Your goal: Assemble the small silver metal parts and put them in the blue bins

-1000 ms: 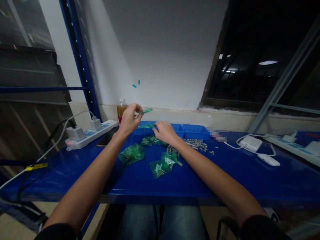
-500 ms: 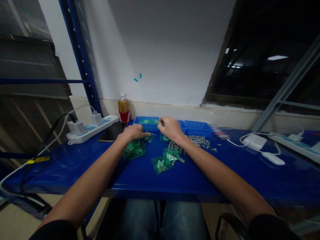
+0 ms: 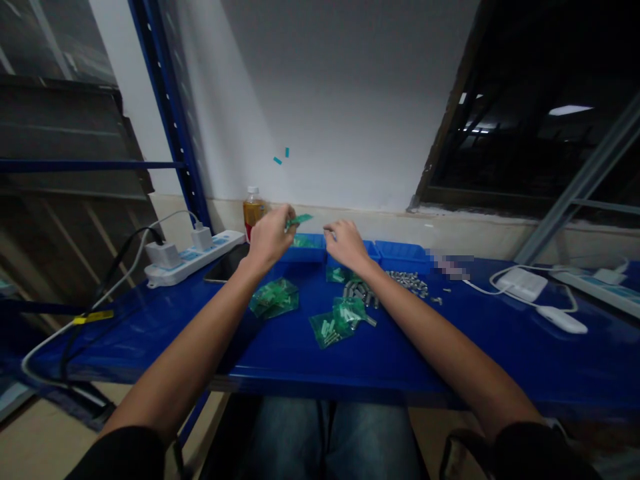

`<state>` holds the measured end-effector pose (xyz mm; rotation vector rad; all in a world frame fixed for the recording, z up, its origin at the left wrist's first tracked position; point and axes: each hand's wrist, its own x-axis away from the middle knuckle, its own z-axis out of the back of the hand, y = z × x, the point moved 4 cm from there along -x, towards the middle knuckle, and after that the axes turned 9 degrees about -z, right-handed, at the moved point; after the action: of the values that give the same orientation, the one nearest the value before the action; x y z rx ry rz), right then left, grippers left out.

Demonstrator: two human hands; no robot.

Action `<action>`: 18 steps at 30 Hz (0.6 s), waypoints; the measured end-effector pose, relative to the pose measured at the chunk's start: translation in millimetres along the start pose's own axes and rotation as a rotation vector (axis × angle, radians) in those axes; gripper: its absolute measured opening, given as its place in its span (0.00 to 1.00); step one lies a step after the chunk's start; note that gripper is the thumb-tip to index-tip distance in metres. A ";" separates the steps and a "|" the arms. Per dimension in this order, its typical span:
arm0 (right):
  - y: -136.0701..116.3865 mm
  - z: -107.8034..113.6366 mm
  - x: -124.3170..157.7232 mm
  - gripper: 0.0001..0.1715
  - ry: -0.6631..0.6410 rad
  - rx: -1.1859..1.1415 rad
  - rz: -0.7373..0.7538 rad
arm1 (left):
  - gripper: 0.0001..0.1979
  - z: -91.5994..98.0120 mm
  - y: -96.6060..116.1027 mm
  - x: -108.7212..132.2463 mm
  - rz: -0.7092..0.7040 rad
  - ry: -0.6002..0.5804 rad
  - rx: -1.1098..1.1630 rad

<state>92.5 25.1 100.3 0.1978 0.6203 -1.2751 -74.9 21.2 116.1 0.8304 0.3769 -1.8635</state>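
Observation:
My left hand (image 3: pixel 273 233) is raised above the table, its fingers pinching a small green plastic bag (image 3: pixel 301 219). To its right, my right hand (image 3: pixel 346 243) hovers over the blue bins with fingers curled together; whatever may be at its fingertips is too small to make out. Below the left hand lies a pile of green bags (image 3: pixel 274 297). Two overlapping bags with metal pins (image 3: pixel 330 328) rest nearer the front edge. Loose metal cylinders (image 3: pixel 357 291) lie under my right forearm, partly hidden by it, and another green bag (image 3: pixel 336 273) sits behind them.
Blue bins (image 3: pixel 400 253) stand along the wall, one holding green bags (image 3: pixel 306 241). Small metal parts (image 3: pixel 407 281) are scattered before them. A drink bottle (image 3: pixel 253 208), a phone (image 3: pixel 223 268) and a power strip (image 3: pixel 175 270) are at left. White chargers and cables (image 3: pixel 520 283) lie at right.
My left hand has risen from the bag pile with a green bag in its fingers. My right hand has shifted slightly up and its fingers have loosened. The view has turned a little left.

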 end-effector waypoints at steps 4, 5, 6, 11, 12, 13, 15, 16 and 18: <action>7.6 5.1 32.1 0.20 -0.095 0.114 0.076 | 0.20 -2.9 0.1 -17.0 -0.003 -0.137 -0.228; 9.5 2.3 39.6 0.21 -0.144 0.175 0.087 | 0.22 -6.8 -0.5 -16.3 -0.002 -0.210 -0.265; 11.7 -2.3 46.2 0.21 -0.204 0.235 0.094 | 0.23 -10.1 -1.2 -13.0 0.001 -0.274 -0.284; 17.7 -27.7 61.0 0.16 -0.380 0.329 0.173 | 0.28 -14.7 -7.8 33.6 0.021 -0.660 -0.097; 15.2 -30.1 61.7 0.15 -0.359 0.319 0.223 | 0.30 -13.0 -9.9 45.0 0.028 -0.743 -0.057; 11.9 -31.4 62.2 0.14 -0.333 0.305 0.274 | 0.32 -10.3 -12.6 55.2 0.045 -0.804 -0.047; 4.0 -30.3 61.8 0.14 -0.292 0.264 0.340 | 0.35 -4.5 -18.9 71.0 0.091 -0.867 -0.082; -0.1 -26.9 59.8 0.14 -0.264 0.232 0.345 | 0.35 -2.5 -21.5 76.5 0.113 -0.876 -0.099; -8.0 -12.1 49.7 0.16 -0.155 0.145 0.305 | 0.32 -1.9 -25.2 83.3 0.129 -0.864 -0.102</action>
<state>88.8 -12.9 65.4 0.2987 0.3484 -1.0282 -117.2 -23.3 54.3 -0.0623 -0.1264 -1.8719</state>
